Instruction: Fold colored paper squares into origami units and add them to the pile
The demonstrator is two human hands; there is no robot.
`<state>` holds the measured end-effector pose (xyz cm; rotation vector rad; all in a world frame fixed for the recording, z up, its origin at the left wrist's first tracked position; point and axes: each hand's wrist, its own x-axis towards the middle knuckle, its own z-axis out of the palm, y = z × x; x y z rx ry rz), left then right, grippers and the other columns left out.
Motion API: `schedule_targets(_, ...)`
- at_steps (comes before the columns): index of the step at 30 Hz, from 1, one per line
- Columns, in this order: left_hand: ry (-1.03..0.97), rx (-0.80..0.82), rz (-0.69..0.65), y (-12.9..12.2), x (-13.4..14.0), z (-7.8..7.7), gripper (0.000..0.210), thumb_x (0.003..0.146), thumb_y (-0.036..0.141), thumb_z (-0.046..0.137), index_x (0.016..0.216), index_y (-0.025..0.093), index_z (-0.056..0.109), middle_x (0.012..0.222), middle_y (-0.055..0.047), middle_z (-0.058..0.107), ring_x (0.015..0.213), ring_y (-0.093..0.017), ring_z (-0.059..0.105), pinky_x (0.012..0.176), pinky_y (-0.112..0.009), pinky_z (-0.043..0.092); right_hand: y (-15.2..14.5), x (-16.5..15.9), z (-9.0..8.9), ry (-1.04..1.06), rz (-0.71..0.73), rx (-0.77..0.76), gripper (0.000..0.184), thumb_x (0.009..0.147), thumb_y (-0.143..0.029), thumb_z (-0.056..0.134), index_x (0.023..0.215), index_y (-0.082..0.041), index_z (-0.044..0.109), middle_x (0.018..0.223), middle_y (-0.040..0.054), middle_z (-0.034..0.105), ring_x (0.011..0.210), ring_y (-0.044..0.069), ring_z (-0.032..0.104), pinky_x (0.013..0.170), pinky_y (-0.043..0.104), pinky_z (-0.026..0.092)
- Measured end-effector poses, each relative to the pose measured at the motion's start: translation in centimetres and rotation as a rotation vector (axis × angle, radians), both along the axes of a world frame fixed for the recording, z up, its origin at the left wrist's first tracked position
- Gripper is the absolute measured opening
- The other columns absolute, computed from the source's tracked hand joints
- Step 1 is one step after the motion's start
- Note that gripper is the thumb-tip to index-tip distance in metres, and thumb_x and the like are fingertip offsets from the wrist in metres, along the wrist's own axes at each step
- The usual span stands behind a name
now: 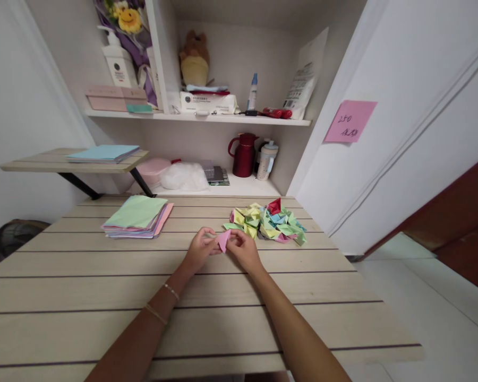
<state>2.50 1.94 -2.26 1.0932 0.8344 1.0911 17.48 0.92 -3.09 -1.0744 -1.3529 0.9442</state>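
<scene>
A small pink piece of folded paper (pixel 223 240), roughly triangular, is held just above the striped wooden table (pixel 207 297). My left hand (pixel 201 248) pinches its left side, fingers closed. On the other side, my right hand (pixel 244 249) grips the paper between thumb and fingers. Parts of the paper are covered by the fingertips. Just beyond my right hand lies a pile of folded paper boats (pixel 269 220) in yellow, green, blue, pink and red.
A stack of coloured paper sheets (pixel 137 216) lies at the left, beside a small raised shelf (pixel 35 159) bearing blue paper sheets (pixel 103 153). At the back, a red jug (pixel 244 155) and a pale bottle (pixel 267 161) stand in the cabinet. A wall (pixel 342 175) borders the right.
</scene>
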Motion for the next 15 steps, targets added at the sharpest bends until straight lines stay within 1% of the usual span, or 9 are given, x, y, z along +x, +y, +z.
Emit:
schedule_targets(4, 0.013, -0.036, -0.031, -0.4, 0.2, 0.3, 0.032, 0.063, 0.03, 0.07, 0.08, 0.017, 0.047, 0.069, -0.001, 0.066, 0.065, -0.015, 0.065, 0.07, -0.034, 0.053, -0.5, -0.2, 0.5, -0.152, -0.099, 0.187, 0.019, 0.067, -0.021, 0.059, 0.084, -0.017, 0.064, 0.071, 0.0004, 0.06, 0.052, 0.01, 0.049, 0.05, 0.021, 0.04)
schedule_targets(6, -0.01, -0.071, -0.064, -0.7, 0.3, 0.6, 0.031, 0.064, 0.031, 0.069, 0.08, 0.016, 0.048, 0.075, -0.003, 0.067, 0.072, -0.016, 0.065, 0.073, -0.035, 0.052, -0.8, -0.2, 0.7, -0.219, -0.124, 0.282, 0.011, 0.069, -0.02, 0.058, 0.077, -0.018, 0.065, 0.073, 0.0015, 0.059, 0.055, 0.011, 0.05, 0.053, 0.023, 0.041)
schedule_targets(8, -0.039, -0.098, -0.093, -1.0, 0.3, 0.8, 0.031, 0.064, 0.033, 0.069, 0.081, 0.017, 0.048, 0.082, -0.005, 0.067, 0.078, -0.018, 0.065, 0.074, -0.036, 0.052, -0.9, -0.2, 0.7, -0.268, -0.128, 0.337, 0.009, 0.07, -0.018, 0.056, 0.073, -0.019, 0.065, 0.072, 0.0021, 0.058, 0.057, 0.012, 0.05, 0.055, 0.024, 0.042)
schedule_targets(10, -0.045, -0.107, -0.103, -1.3, 0.3, 1.1, 0.034, 0.062, 0.032, 0.071, 0.08, 0.017, 0.047, 0.084, -0.006, 0.067, 0.081, -0.019, 0.065, 0.074, -0.036, 0.051, -0.9, -0.2, 0.7, -0.301, -0.119, 0.366, 0.011, 0.07, -0.015, 0.055, 0.073, -0.02, 0.066, 0.072, 0.0025, 0.057, 0.058, 0.013, 0.05, 0.056, 0.025, 0.042)
schedule_targets(12, -0.04, -0.101, -0.097, -1.3, 0.3, 1.1, 0.038, 0.059, 0.029, 0.074, 0.081, 0.017, 0.046, 0.085, -0.006, 0.068, 0.083, -0.019, 0.065, 0.076, -0.035, 0.05, -0.8, -0.1, 0.6, -0.309, -0.09, 0.371, 0.015, 0.069, -0.014, 0.056, 0.077, -0.02, 0.067, 0.076, 0.0036, 0.058, 0.061, 0.014, 0.051, 0.056, 0.025, 0.043)
schedule_targets(15, -0.044, -0.067, -0.056, -0.8, 0.0, 0.9, 0.045, 0.056, 0.025, 0.076, 0.086, 0.017, 0.043, 0.084, -0.007, 0.068, 0.081, -0.018, 0.065, 0.078, -0.033, 0.049, -0.6, 0.2, 0.6, -0.255, -0.003, 0.314, 0.028, 0.067, -0.012, 0.057, 0.091, -0.022, 0.067, 0.091, 0.0062, 0.059, 0.065, 0.013, 0.054, 0.057, 0.025, 0.046)
